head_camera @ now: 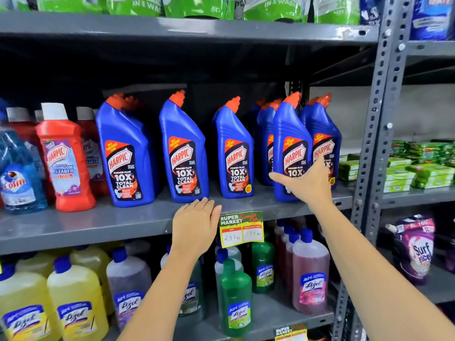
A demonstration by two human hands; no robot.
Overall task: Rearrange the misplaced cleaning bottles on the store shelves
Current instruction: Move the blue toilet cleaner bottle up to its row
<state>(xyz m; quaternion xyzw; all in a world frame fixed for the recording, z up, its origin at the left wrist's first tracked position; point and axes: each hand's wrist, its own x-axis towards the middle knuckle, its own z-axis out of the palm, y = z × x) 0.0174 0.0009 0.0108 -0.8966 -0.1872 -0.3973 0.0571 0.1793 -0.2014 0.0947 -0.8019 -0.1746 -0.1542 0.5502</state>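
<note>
Right hand [305, 183] spread against the front blue bottle [291, 148] near the shelf [98, 225] right end; left hand [197, 222] flat, empty at front edge; close fingers around the body before shifting.

Both forearms are bare, without sleeves; the left hand [195, 223] and right hand [305, 184] wear nothing.

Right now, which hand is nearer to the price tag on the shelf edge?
Left. The left hand lies flat on the shelf edge, right beside the price tag. The right hand is higher, on a blue Harpic bottle.
</note>
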